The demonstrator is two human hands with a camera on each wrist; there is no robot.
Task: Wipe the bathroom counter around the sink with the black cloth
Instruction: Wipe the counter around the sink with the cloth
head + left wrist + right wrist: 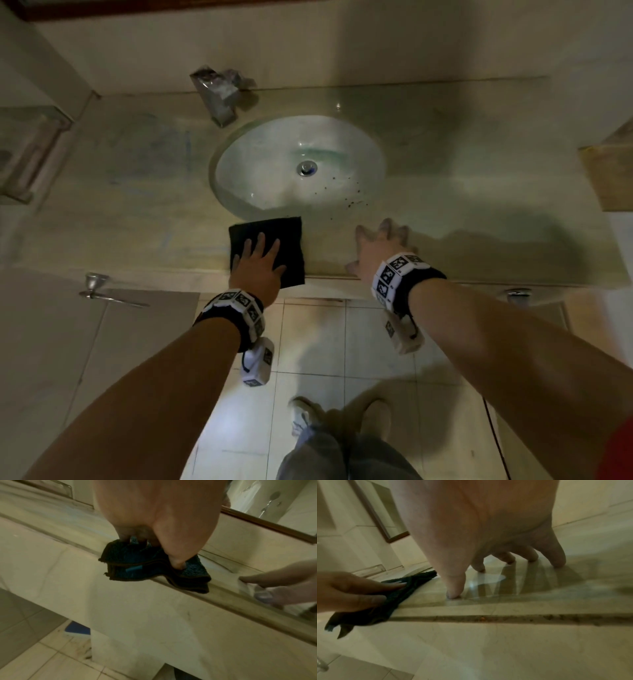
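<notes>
Two hands on the surface (445, 219): left grip (260, 270) spread flat, pressing the cloth (287, 240) at the front edge below the sink (226, 161); right grip (380, 250) splayed, fingertips (558, 563) touching bare surface beside

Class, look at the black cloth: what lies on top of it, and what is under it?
The left hand presses flat on the black cloth. Beneath lies the counter at its front edge; that covered patch cannot be seen.
</notes>
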